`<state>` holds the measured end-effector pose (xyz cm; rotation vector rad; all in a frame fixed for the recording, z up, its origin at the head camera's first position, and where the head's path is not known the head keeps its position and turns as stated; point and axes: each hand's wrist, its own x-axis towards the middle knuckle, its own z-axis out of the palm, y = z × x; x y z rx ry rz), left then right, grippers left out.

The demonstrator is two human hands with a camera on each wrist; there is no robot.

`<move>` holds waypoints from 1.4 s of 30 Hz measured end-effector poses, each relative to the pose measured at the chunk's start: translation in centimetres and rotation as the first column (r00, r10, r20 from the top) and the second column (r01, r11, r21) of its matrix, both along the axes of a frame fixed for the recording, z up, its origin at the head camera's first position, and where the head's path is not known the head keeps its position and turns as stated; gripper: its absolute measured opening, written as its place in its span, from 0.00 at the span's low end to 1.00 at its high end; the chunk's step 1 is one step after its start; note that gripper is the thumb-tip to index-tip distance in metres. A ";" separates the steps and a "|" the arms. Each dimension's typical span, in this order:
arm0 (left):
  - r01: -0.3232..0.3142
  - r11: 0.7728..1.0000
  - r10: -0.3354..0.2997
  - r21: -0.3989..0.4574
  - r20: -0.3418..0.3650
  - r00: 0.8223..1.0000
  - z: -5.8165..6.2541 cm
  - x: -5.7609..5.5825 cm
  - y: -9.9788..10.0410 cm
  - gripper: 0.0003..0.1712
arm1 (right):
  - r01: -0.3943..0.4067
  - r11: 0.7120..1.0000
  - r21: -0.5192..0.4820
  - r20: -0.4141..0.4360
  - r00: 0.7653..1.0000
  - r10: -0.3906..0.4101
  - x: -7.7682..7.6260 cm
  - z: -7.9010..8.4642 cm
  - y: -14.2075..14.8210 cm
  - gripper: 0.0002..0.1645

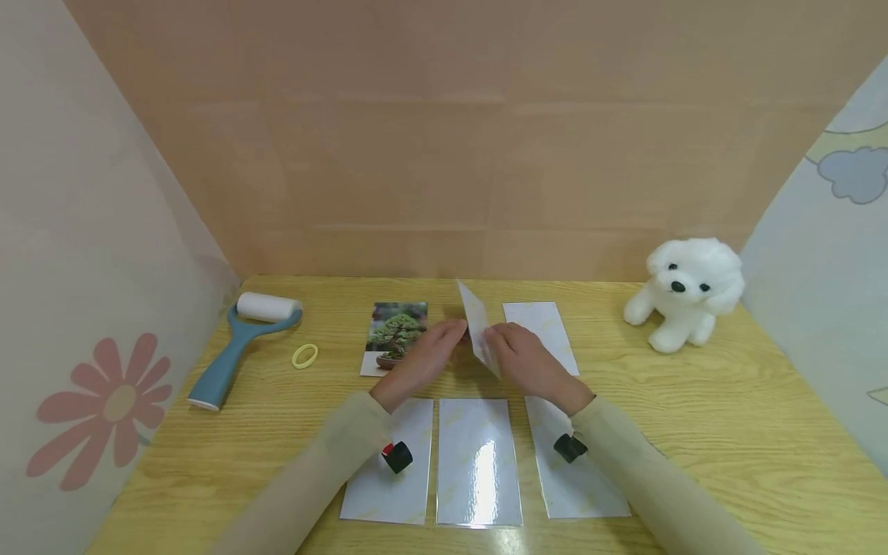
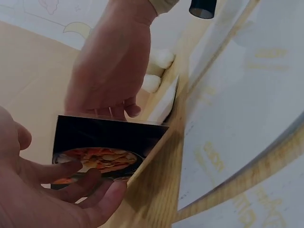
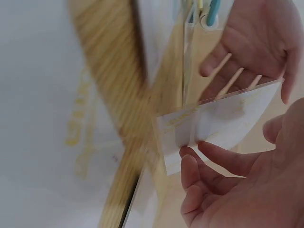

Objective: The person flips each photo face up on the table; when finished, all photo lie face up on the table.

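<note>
A laminated picture card (image 1: 477, 327) stands on edge, tilted, between my two hands. Fingers of my left hand (image 1: 430, 353) rest against its picture face, a dish of red-orange food on black (image 2: 102, 159). On the white back (image 3: 223, 121) lie the fingertips of my right hand (image 1: 530, 358). Both thumbs stand away from the card in the wrist views. To the left lies a face-up bonsai card (image 1: 398, 331). Face-down white cards lie behind my right hand (image 1: 541, 327) and nearer me: left (image 1: 388, 493), middle (image 1: 472, 447), right (image 1: 583, 493).
A blue-handled lint roller (image 1: 232, 351) and a yellow ring (image 1: 305, 356) lie at the left of the wooden table (image 1: 728, 432). At the back right sits a white plush dog (image 1: 687, 293). Walls border the table at the back and sides.
</note>
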<state>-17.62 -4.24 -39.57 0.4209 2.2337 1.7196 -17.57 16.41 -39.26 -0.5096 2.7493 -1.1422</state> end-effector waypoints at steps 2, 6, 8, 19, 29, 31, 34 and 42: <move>0.035 0.999 -0.036 0.023 0.020 0.999 -0.3 0.0 0.1 0.30 | 0.022 0.999 -0.031 0.057 0.998 -0.020 0.0 0.2 0.0 0.34; 0.063 0.997 -0.062 -0.033 0.024 0.998 -0.5 0.0 0.4 0.31 | 0.051 0.997 -0.054 0.171 0.984 -0.042 0.0 0.6 0.1 0.40; 0.069 0.995 -0.067 -0.073 0.020 0.998 -0.6 0.0 0.4 0.31 | 0.060 0.996 -0.059 0.209 0.977 -0.046 0.0 0.8 0.1 0.42; 0.139 0.983 -0.141 -0.120 -0.011 0.990 -1.2 -0.2 0.8 0.28 | 0.086 0.990 -0.111 0.237 0.970 -0.057 0.0 1.5 0.4 0.41; 0.153 0.968 -0.169 -0.198 -0.069 0.983 -1.2 -0.5 0.7 0.27 | 0.133 0.979 -0.152 0.112 0.987 -0.116 -0.4 1.7 1.0 0.27; 0.156 0.966 -0.174 -0.208 -0.070 0.982 -1.2 -0.5 0.7 0.27 | 0.147 0.974 -0.171 0.099 0.986 -0.131 -0.4 1.7 1.1 0.24; 0.140 0.964 -0.164 -0.224 -0.093 0.982 -1.1 -0.5 0.8 0.26 | 0.169 0.965 -0.199 0.078 0.985 -0.156 -0.5 1.7 1.2 0.21; 0.115 0.972 -0.135 -0.207 -0.089 0.987 -0.8 -0.4 0.5 0.25 | 0.213 0.945 -0.249 0.024 0.976 -0.214 -0.2 2.0 1.2 0.18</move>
